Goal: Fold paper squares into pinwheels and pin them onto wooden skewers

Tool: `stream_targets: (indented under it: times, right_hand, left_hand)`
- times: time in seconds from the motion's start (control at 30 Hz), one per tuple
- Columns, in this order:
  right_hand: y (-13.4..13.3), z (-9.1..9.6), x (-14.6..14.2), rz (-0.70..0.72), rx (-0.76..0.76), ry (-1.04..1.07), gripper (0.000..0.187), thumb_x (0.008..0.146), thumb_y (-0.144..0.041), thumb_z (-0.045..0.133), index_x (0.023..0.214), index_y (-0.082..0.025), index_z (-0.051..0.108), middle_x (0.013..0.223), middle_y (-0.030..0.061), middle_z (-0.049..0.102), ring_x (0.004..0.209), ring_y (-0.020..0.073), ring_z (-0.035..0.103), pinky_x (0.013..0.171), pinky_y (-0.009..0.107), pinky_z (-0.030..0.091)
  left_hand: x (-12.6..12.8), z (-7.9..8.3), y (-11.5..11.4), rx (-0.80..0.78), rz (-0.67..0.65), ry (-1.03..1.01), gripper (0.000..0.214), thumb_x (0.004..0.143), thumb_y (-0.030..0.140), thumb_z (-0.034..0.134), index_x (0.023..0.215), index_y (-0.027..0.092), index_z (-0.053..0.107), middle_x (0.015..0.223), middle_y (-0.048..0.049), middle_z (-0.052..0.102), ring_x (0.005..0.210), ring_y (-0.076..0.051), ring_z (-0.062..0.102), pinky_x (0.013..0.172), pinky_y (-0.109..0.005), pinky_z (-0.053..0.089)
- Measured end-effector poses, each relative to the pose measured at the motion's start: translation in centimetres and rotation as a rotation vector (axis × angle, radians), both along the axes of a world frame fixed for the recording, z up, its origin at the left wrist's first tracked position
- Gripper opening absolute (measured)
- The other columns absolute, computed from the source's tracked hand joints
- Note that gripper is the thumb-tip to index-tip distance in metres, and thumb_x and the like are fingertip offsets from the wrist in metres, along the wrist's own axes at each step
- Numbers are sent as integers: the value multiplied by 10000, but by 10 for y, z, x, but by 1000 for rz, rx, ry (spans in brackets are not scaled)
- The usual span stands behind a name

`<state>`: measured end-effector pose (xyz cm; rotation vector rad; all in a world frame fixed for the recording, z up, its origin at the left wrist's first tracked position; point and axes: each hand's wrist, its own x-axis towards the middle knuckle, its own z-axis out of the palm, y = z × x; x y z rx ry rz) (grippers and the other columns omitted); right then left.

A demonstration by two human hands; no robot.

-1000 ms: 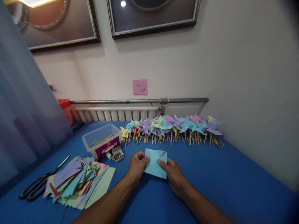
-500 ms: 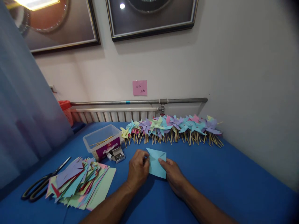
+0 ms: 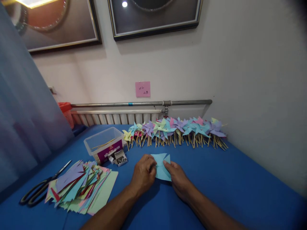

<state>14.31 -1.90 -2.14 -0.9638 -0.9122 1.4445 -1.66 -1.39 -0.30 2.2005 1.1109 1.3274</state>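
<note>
A light-blue square of paper point(image 3: 163, 171), with a slit running in from its top right corner, is held up between my two hands over the blue surface. My left hand point(image 3: 144, 171) is closed, its fingertips pinching the paper's left edge; part of that edge is hidden behind the fingers. On the other side my right hand point(image 3: 178, 179) grips the sheet, thumb on the near face and the other fingers behind it. Beyond the hands lies a row of paper pinwheels point(image 3: 177, 126) on thin wooden sticks.
A pile of cut coloured paper point(image 3: 79, 188) lies left, with black-handled scissors point(image 3: 43, 188) beside it. Behind stand a clear plastic tub point(image 3: 103, 143) holding sticks and a small open box point(image 3: 120, 158) of metal pins. A radiator point(image 3: 115, 117) lines the wall under a pink note point(image 3: 143, 89).
The slit at the paper's top right now gapes, where a raised corner showed before. My left hand has shifted slightly right over the sheet's left side, while the right hand stays nearly still.
</note>
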Motion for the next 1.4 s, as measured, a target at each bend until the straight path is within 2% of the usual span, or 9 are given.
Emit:
stream_targets:
  times: [0.3,0.43,0.53,0.57,0.7,0.83,1.0,1.17,1.4]
  right_hand:
    - [-1,1,-5,-37,8,-13,365,640,-386,839,900,-160,717,732,32,734,619,173,617,621,292,470]
    - [0,-2,-3,-75,25,-78,330,677,-387,805,909,-166,722,752,40,748,630,192,635,628,308,487]
    - [-2,2,-1,-100,46,-132,330,688,-388,790,938,-180,729,766,41,755,675,218,660,654,324,506]
    - [-3,4,0,-106,57,-155,320,693,-390,784,934,-185,732,759,37,753,681,222,661,655,325,508]
    - [-6,7,-1,-106,78,-235,290,702,-399,776,902,-191,744,702,20,732,629,204,635,598,300,481]
    - [-6,1,-3,-64,77,-262,317,710,-427,776,907,-180,749,714,23,735,605,187,625,571,284,463]
    - [-9,-1,-7,-25,46,-188,367,682,-459,804,899,-170,741,742,37,751,622,196,647,589,294,486]
    - [-12,5,-10,-5,14,-88,428,664,-451,831,970,-166,735,815,66,775,710,240,697,680,345,529]
    - [-13,7,-10,14,6,-81,446,676,-480,821,976,-163,732,796,76,774,737,262,714,679,355,533]
  left_hand:
    - [1,1,-1,-9,-7,-18,248,781,28,508,810,197,686,1004,-92,662,915,-196,627,835,-303,474]
    - [1,5,-3,-70,-3,-122,173,751,72,588,808,199,692,963,-71,665,861,-185,610,790,-281,449]
    - [1,8,0,-271,97,-302,20,726,176,683,738,191,679,752,-21,630,697,-153,554,663,-253,403]
    - [2,8,2,-370,116,-360,48,717,217,705,706,185,670,683,-6,605,642,-141,525,619,-247,377]
    - [4,6,8,-722,29,-508,214,627,326,771,627,165,629,550,24,548,527,-112,447,537,-245,323]
    - [7,5,8,-866,-30,-597,270,526,317,795,573,174,571,508,33,539,481,-102,439,506,-245,335]
    - [9,7,6,-908,0,-637,276,477,287,794,531,182,545,469,35,531,439,-93,431,469,-238,312]
    - [7,6,5,-921,-5,-669,280,512,304,790,563,182,543,490,39,521,459,-92,422,483,-236,317]
    - [10,1,7,-860,49,-617,304,532,322,785,534,196,509,446,61,451,430,-78,349,462,-239,261]
